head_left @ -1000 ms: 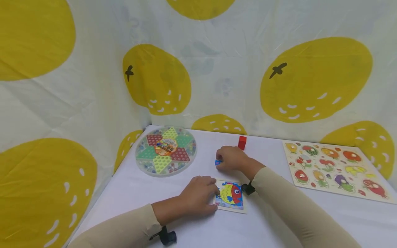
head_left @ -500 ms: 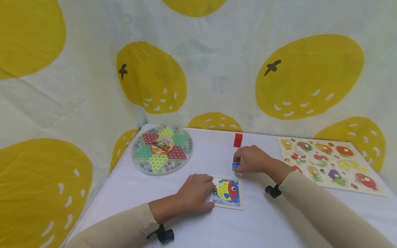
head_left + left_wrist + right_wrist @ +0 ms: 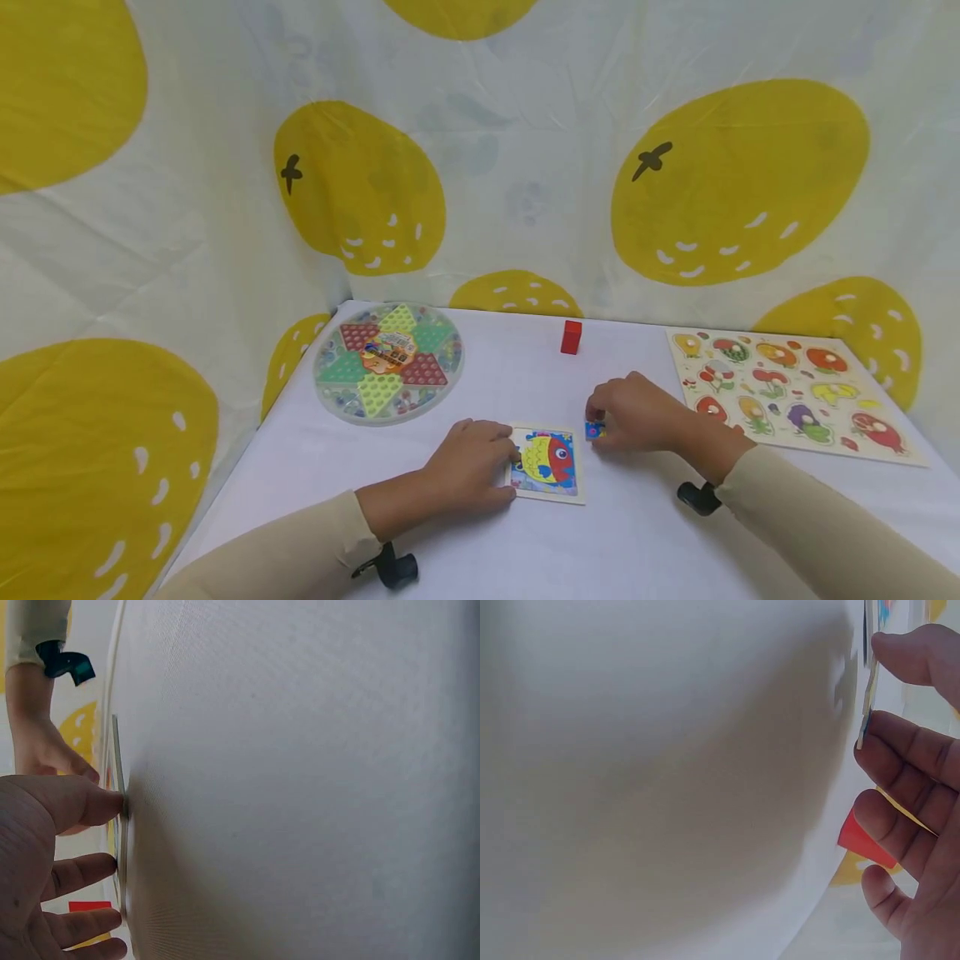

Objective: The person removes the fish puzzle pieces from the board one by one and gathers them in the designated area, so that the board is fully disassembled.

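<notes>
A square puzzle board (image 3: 551, 496) with a yellow and red fish picture (image 3: 547, 460) lies on the white table. My left hand (image 3: 471, 467) rests at its left edge, thumb and fingertips touching it. In the left wrist view the fingers (image 3: 84, 871) look nearly straight against the thin board (image 3: 118, 757). To the right of the board, my right hand (image 3: 637, 414) pinches a small blue puzzle piece (image 3: 594, 430) with a pink spot. The right wrist view shows this puzzle piece (image 3: 868, 697) edge-on, between thumb and fingers, just above the cloth.
A red block (image 3: 572, 337) stands toward the back. At the back left lies a round Chinese checkers board (image 3: 390, 362). A fruit and vegetable puzzle board (image 3: 798, 392) lies on the right. A curtain (image 3: 517, 150) with yellow fruit prints hangs behind the white table (image 3: 517, 550).
My right hand has moved right and toward me with the blue puzzle piece, from behind the fish board to its right side. The left hand stays at the board's edge. The head view has shifted slightly.
</notes>
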